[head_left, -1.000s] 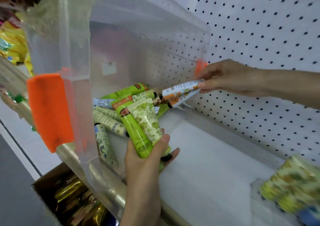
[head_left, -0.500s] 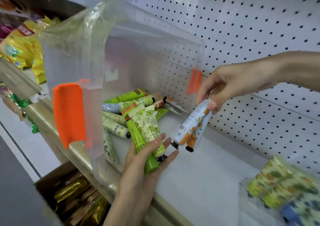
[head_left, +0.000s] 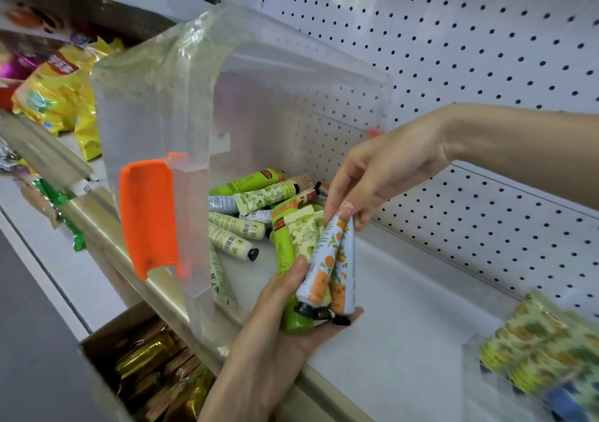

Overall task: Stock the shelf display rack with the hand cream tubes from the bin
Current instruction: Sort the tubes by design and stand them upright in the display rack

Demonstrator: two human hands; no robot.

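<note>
Two white tubes with orange print (head_left: pixel 327 259) hang caps down from the right hand (head_left: pixel 379 175), which pinches their flat ends between thumb and fingers. Their caps rest on the left hand (head_left: pixel 291 327), palm up, its thumb pressing a green tube (head_left: pixel 285 250) and a leaf-patterned tube (head_left: pixel 304 230) against the fingers. Just behind, the clear bin (head_left: pixel 155 104) lies tilted on the white shelf (head_left: pixel 405 324) with more hand cream tubes (head_left: pixel 240 230) inside. At the lower right, blurred, other patterned tubes (head_left: pixel 544 350) stand in a clear rack (head_left: pixel 486 386).
</note>
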